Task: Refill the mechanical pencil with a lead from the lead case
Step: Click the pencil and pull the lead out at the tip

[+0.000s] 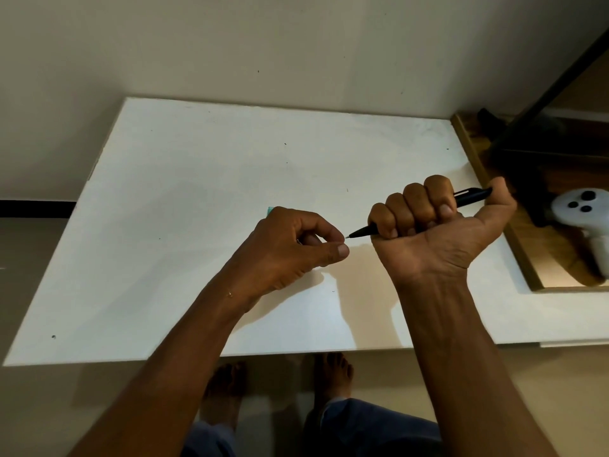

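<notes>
The step in hand looks like feeding the lead into the pencil's tip. The right hand [428, 219] has its grip clamped in a fist round the pencil [471, 196], a slim black barrel, smooth and slightly glossy, with a clip near the back end. The thumb [501, 199] lies against that end, where the push button would be. The tapered point faces left and just meets the left hand [290, 249], held above the bench [197, 179].

The left grip is pinched together, thumb against forefinger, right at the point. It probably holds a lead, though a lead is too thin to make out here. A small teal corner [270, 210] shows behind the left hand, likely the case lying on the bench.

The next move calls for a straight, gentle push along the barrel's line, since a lead is brittle and snaps if bent. The bench is flat, matt white, with a few dark specks.
</notes>
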